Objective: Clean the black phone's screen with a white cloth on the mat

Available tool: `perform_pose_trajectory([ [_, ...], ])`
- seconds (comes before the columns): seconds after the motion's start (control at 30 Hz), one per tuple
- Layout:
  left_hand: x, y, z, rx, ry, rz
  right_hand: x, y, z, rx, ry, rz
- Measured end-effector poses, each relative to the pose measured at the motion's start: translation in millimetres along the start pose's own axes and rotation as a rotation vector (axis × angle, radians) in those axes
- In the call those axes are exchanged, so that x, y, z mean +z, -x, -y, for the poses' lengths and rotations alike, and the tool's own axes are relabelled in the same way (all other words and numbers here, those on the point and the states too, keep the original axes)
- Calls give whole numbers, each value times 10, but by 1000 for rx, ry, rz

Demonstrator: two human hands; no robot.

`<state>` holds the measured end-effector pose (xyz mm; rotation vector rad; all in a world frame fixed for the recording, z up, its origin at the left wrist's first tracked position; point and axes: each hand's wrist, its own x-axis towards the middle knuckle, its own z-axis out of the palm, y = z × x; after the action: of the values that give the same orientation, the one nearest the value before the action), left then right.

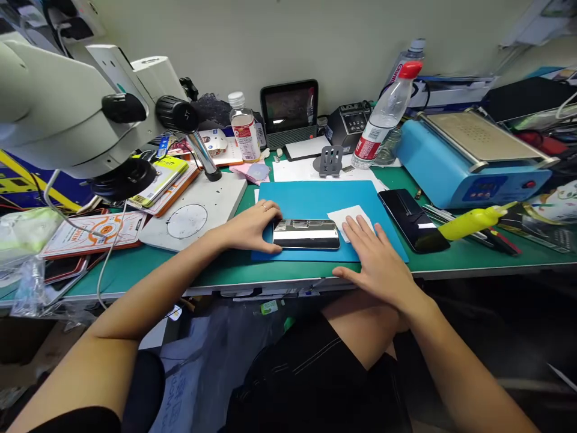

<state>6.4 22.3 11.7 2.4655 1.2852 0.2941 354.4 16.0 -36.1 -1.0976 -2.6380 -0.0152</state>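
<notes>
A smartphone [306, 234] lies sideways on a blue mat [306, 195], its glossy black face reflecting lights. My left hand [255, 227] grips the phone's left end, with the thumb at the near corner and the fingers around the far side. My right hand [376, 255] is open, fingers stretched out and flat. Its fingertips rest on a white wipe [345, 216] just right of the phone, and the thumb points out toward the mat's near edge. Right of the mat lies a second black phone [410, 219] with a small white patch.
A microscope [58, 114] on a pale base [225, 198] stands at left, beside stacked boxes [99, 231]. Behind the mat are a grey phone stand [330, 161], plastic bottles [381, 126] and a small screen [289, 105]. A blue heating plate machine [437, 162] and yellow squeeze bottle [471, 222] occupy the right.
</notes>
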Motion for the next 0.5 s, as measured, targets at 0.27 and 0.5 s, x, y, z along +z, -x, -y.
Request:
perform_pose_trajectory([
  [0.27,-286,-271,-243,-84,-211,252,-166,-432,-135,-97,-252,129],
  [0.5,-226,-331,-117,-81,0,108,-116,-682,-238,-221,-231,116],
])
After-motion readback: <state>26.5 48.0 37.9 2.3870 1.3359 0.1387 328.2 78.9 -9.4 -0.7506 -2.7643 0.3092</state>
